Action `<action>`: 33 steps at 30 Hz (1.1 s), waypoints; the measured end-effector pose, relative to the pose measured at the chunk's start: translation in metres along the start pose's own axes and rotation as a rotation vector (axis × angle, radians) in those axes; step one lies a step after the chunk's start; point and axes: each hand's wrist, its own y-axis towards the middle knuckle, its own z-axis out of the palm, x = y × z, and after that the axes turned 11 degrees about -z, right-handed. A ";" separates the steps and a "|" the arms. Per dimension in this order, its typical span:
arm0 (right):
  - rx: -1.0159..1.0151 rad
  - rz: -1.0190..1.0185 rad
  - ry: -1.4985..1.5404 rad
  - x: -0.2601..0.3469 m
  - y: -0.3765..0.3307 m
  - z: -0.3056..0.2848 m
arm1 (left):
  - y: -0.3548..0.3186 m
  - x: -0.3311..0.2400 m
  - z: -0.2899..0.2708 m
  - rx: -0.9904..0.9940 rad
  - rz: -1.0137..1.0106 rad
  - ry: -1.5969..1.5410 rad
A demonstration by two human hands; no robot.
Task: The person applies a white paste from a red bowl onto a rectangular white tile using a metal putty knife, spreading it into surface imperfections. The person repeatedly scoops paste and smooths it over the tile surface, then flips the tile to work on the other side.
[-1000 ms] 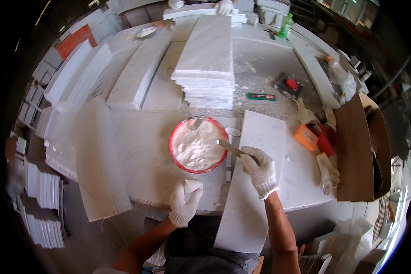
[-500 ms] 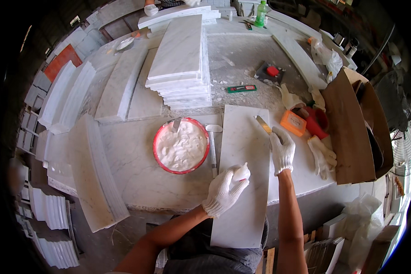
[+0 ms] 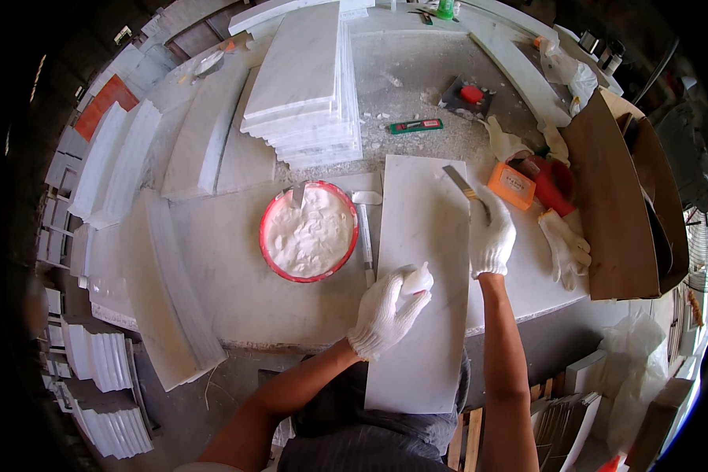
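A long white marble slab [image 3: 421, 236] lies on the stone worktable, its near end hanging over the table edge toward me. My right hand [image 3: 492, 240], in a white knit glove, grips a flat-bladed scraper [image 3: 460, 182] whose blade rests on the slab's far right part. My left hand [image 3: 389, 311], also gloved, holds a lump of white paste [image 3: 417, 279] over the slab's left edge. A red-rimmed bowl of white paste [image 3: 311, 232] sits just left of the slab, with a trowel [image 3: 366, 228] lying between them.
A stack of marble tiles [image 3: 307, 86] stands behind the bowl. An orange box [image 3: 513, 185], a red object, spare gloves [image 3: 566, 248] and a brown cardboard box [image 3: 613, 197] crowd the right. Long stone mouldings [image 3: 173, 291] lie to the left; more tiles are stacked on the floor.
My right hand moved from the bowl to the slab's far right with the scraper. My left hand rose from the table edge onto the slab, now carrying a lump of paste.
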 end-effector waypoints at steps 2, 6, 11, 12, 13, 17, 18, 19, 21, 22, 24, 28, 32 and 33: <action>0.027 0.361 0.320 0.005 0.000 -0.010 | 0.002 -0.002 -0.001 0.002 -0.002 -0.021; 0.053 0.787 1.010 0.000 0.002 -0.025 | 0.003 0.002 0.003 -0.012 -0.217 -0.120; 0.111 0.990 1.316 0.016 0.008 -0.031 | 0.030 -0.011 0.000 -0.007 -0.431 -0.206; 0.112 0.980 1.300 0.017 0.009 -0.030 | 0.027 -0.008 0.002 -0.015 -0.335 -0.132; 0.114 0.970 1.284 0.017 0.009 -0.029 | 0.022 0.000 0.006 -0.024 -0.240 -0.059; 0.194 0.836 1.090 -0.004 0.010 -0.023 | 0.021 0.003 0.010 -0.034 -0.160 -0.083; 0.219 0.788 0.988 -0.004 0.012 -0.021 | 0.020 0.003 0.009 -0.040 -0.148 -0.064; 0.243 0.738 0.885 -0.003 0.014 -0.019 | 0.020 0.003 0.008 -0.046 -0.137 -0.045; 0.292 0.627 0.692 -0.001 0.018 -0.016 | 0.021 0.002 0.009 -0.056 -0.107 -0.040; 0.322 0.566 0.606 -0.004 0.018 -0.010 | 0.022 0.002 0.009 -0.064 -0.091 -0.050; 0.401 0.457 0.445 -0.011 0.020 -0.002 | 0.023 0.001 0.009 -0.065 -0.074 -0.056; 0.457 0.262 0.278 -0.012 0.026 0.011 | 0.022 0.001 0.007 -0.048 -0.086 -0.004; 0.522 0.065 0.028 -0.012 0.026 0.013 | 0.023 0.004 0.010 -0.050 -0.051 -0.003; 0.569 0.057 -0.046 -0.006 0.029 0.011 | 0.023 0.004 0.009 -0.054 -0.049 -0.006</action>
